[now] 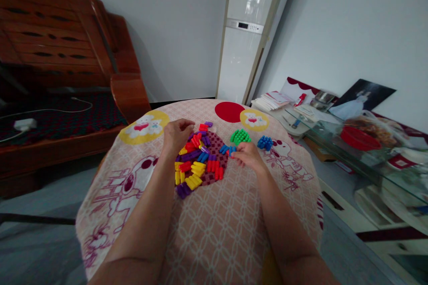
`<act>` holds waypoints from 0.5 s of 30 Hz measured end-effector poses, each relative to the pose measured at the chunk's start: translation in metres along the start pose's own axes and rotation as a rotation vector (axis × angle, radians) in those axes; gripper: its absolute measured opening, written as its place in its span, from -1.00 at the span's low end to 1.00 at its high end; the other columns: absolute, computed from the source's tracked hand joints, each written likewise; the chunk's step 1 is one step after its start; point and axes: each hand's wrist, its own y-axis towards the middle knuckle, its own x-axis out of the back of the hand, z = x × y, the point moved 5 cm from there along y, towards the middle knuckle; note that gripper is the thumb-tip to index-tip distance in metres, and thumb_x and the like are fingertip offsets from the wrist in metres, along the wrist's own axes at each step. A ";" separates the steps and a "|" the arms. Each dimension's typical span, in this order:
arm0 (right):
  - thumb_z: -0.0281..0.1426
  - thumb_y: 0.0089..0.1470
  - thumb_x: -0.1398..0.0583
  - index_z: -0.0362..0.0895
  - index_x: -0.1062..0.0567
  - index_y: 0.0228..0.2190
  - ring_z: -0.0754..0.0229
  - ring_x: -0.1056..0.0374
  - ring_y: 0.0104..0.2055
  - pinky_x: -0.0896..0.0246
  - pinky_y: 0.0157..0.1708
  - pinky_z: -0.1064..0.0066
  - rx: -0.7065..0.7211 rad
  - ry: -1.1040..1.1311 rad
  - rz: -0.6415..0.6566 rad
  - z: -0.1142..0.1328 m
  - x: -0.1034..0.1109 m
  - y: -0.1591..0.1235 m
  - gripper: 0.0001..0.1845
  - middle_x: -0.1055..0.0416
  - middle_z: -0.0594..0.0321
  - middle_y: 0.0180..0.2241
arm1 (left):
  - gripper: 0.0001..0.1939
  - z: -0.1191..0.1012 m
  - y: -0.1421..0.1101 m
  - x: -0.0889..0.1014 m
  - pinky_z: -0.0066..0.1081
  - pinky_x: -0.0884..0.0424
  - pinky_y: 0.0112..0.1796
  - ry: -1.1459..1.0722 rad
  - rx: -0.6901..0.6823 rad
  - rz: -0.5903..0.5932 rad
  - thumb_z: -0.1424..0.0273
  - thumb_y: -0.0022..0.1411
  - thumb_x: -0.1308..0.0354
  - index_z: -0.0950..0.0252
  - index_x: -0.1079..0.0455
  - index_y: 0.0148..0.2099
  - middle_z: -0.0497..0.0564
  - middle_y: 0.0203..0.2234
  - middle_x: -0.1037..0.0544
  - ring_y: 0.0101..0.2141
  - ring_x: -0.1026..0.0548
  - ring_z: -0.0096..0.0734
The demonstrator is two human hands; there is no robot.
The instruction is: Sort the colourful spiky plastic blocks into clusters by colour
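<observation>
A pile of small ridged plastic blocks in red, yellow, purple and blue (pixel 196 165) lies in the middle of the table. Over its left edge, my left hand (pixel 178 136) is closed with bent fingers, and what they hold, if anything, is hidden. My right hand (pixel 248 156) is at the pile's right side, its fingertips closed on a blue plastic block (pixel 232 149) with a bit of red beside it. Another blue block (pixel 224 148) lies just left of those fingers. Green blocks (pixel 240 136) are grouped beyond my right hand, and a blue group (pixel 265 143) sits to its right.
A patterned cloth (pixel 214 231) covers the round table. To the right, a glass-topped stand (pixel 321 129) holds papers, a red bowl (pixel 360 137) and a photo (pixel 363 98). A wooden bench (pixel 60 53) stands at left, and a tall white cabinet unit (pixel 242 53) behind.
</observation>
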 end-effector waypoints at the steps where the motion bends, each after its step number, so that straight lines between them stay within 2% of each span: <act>1: -0.35 -0.02 -0.25 -0.11 -0.41 -0.46 0.24 -0.39 -0.60 -0.23 -0.63 0.51 -0.013 0.040 -0.127 -0.005 0.014 0.002 -0.88 -0.45 0.32 -0.61 | -0.69 0.000 0.000 0.000 -0.47 -0.43 -0.39 0.006 0.004 0.000 0.29 0.06 -0.13 0.32 -0.59 -0.21 0.03 -0.48 -0.63 -0.42 -0.59 -0.33; 4: -0.29 0.03 -0.21 -0.14 -0.47 -0.34 0.16 -0.49 -0.47 -0.31 -0.55 0.48 -0.038 0.040 -0.526 -0.026 0.058 0.001 -0.82 -0.54 0.19 -0.48 | -0.68 0.000 0.000 0.001 -0.47 -0.43 -0.39 0.012 0.015 0.005 0.29 0.06 -0.13 0.33 -0.59 -0.20 0.05 -0.47 -0.64 -0.42 -0.59 -0.32; 7: -0.30 0.00 -0.21 -0.17 -0.53 -0.35 0.09 -0.51 -0.33 -0.33 -0.41 0.44 -0.098 -0.164 -0.749 -0.045 0.085 -0.008 -0.79 -0.57 0.09 -0.40 | -0.68 0.000 0.000 -0.001 -0.47 -0.42 -0.40 0.005 0.016 0.008 0.29 0.06 -0.13 0.33 -0.59 -0.20 0.04 -0.47 -0.63 -0.43 -0.58 -0.32; 9: -0.30 -0.02 -0.23 -0.17 -0.55 -0.38 0.04 -0.50 -0.24 -0.32 -0.28 0.40 -0.151 -0.334 -0.804 -0.052 0.093 -0.014 -0.80 -0.58 0.04 -0.36 | -0.69 0.000 0.000 -0.002 -0.48 -0.42 -0.41 0.002 0.009 0.008 0.29 0.06 -0.13 0.32 -0.59 -0.22 0.03 -0.48 -0.63 -0.43 -0.58 -0.33; 11: -0.30 -0.01 -0.23 -0.17 -0.57 -0.36 0.01 -0.48 -0.19 -0.29 -0.19 0.35 -0.197 -0.450 -0.804 -0.056 0.096 -0.018 -0.80 -0.58 0.00 -0.31 | -0.70 0.001 0.000 -0.003 -0.48 -0.42 -0.41 0.002 0.001 0.009 0.29 0.06 -0.13 0.31 -0.59 -0.22 0.03 -0.48 -0.63 -0.43 -0.58 -0.33; 15: -0.30 0.06 -0.22 -0.19 -0.59 -0.30 -0.03 -0.46 -0.14 -0.27 -0.16 0.27 -0.268 -0.534 -0.755 -0.057 0.095 -0.020 -0.76 -0.56 -0.07 -0.23 | -0.69 0.004 0.001 -0.004 -0.48 -0.43 -0.41 0.002 -0.004 0.010 0.28 0.06 -0.13 0.31 -0.59 -0.22 0.02 -0.50 -0.62 -0.42 -0.59 -0.34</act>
